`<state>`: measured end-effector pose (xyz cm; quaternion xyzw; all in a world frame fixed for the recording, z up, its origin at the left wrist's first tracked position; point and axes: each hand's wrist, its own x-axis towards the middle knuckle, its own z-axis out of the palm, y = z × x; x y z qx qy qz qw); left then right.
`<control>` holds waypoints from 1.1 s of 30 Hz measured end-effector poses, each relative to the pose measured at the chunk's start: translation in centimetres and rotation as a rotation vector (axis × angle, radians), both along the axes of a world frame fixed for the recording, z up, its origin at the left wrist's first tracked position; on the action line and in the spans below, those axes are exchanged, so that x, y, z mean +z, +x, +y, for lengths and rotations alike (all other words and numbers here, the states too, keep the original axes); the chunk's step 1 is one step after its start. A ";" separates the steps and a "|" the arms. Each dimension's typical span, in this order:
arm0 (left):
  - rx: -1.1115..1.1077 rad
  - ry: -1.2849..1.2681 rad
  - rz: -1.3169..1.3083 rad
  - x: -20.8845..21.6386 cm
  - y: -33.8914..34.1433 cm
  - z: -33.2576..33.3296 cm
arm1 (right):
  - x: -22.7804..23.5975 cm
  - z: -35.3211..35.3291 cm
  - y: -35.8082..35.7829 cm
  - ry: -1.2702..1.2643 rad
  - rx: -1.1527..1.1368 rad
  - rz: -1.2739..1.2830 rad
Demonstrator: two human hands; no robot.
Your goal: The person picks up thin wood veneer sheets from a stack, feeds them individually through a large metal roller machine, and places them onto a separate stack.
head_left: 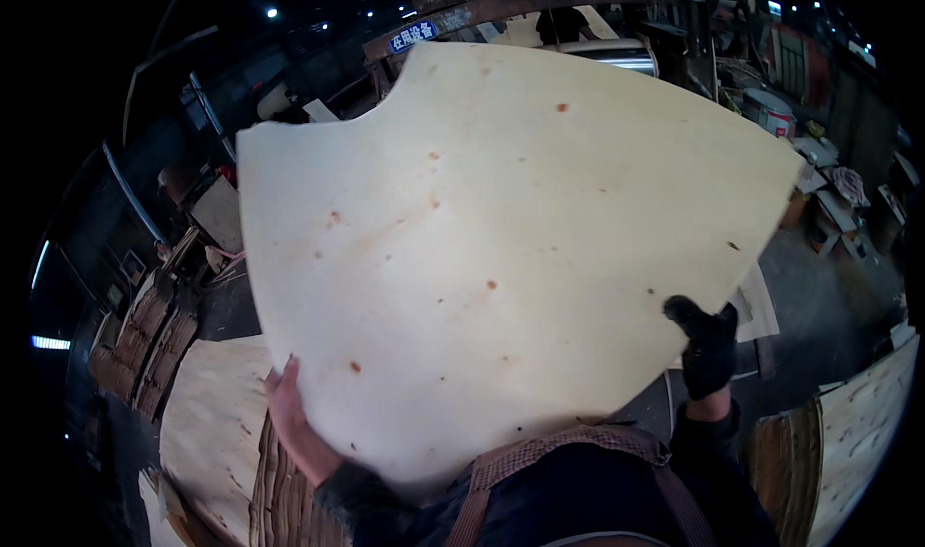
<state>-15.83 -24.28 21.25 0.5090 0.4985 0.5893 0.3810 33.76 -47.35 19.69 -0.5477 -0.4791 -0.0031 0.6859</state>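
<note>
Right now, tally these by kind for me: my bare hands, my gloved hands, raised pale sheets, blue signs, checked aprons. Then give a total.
Bare left hand: 1
Black-gloved right hand: 1
Raised pale sheet: 1
Blue sign: 1
Checked apron: 1
Total: 5

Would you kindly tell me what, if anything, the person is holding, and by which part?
A sheet, by its edges: the gloved right hand grips the lower right edge, and the left hand supports the lower left edge.
</note>
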 end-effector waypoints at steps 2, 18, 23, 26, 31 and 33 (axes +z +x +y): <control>-0.126 0.010 -0.043 -0.8 3.4 4.1 | 0.2 -1.3 1.0 0.013 -0.067 0.195; -0.675 -0.462 0.122 -16.1 29.7 37.4 | -19.9 -5.9 15.8 0.281 -0.441 0.816; -0.685 -0.594 -0.026 -23.7 27.0 41.1 | -18.9 -2.4 12.5 0.123 -0.477 1.090; -0.693 -0.707 0.095 -19.9 29.5 40.4 | -17.3 -1.0 12.1 0.183 -0.612 1.133; -0.650 -0.564 0.038 -19.5 28.4 38.7 | -21.1 -0.4 13.0 0.237 -0.425 1.094; -0.454 -0.433 0.198 -16.1 28.2 36.1 | -23.3 -0.3 14.2 0.164 -0.256 1.139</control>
